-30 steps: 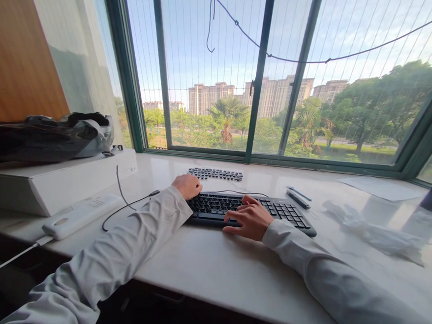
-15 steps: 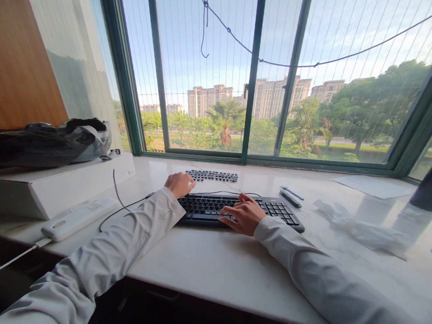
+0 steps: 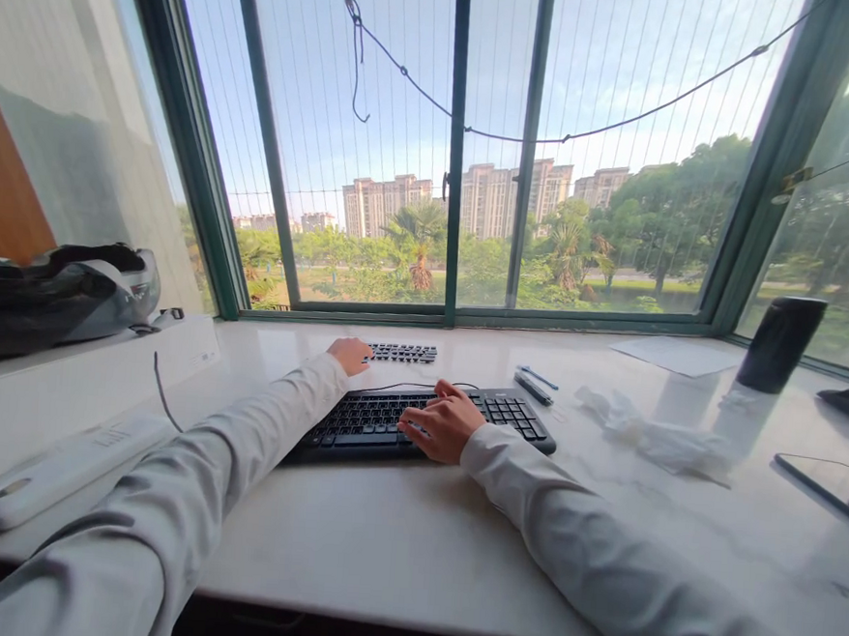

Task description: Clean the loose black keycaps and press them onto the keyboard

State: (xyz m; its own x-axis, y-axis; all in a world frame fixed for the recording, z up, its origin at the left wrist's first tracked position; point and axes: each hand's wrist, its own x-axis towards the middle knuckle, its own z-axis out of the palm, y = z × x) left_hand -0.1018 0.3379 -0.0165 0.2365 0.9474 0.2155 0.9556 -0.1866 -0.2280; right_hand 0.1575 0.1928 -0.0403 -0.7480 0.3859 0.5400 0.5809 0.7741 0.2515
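My left hand (image 3: 351,355) had just shifted from the back left corner of the keyboard (image 3: 366,421) to the left end of the loose keys (image 3: 404,352), which lay in rows beyond the keyboard. Its fingers were mostly hidden, so I could not tell whether they were pinched on a key or apart. My right hand (image 3: 446,423) stayed over the keyboard, fingers spread, clasping nothing that I could see. With my 2 hands at separate places, I judged that the work took in keys and keyboard alike. Right of my right hand lay a pen (image 3: 532,387) and, farther off, crumpled plastic (image 3: 649,435).
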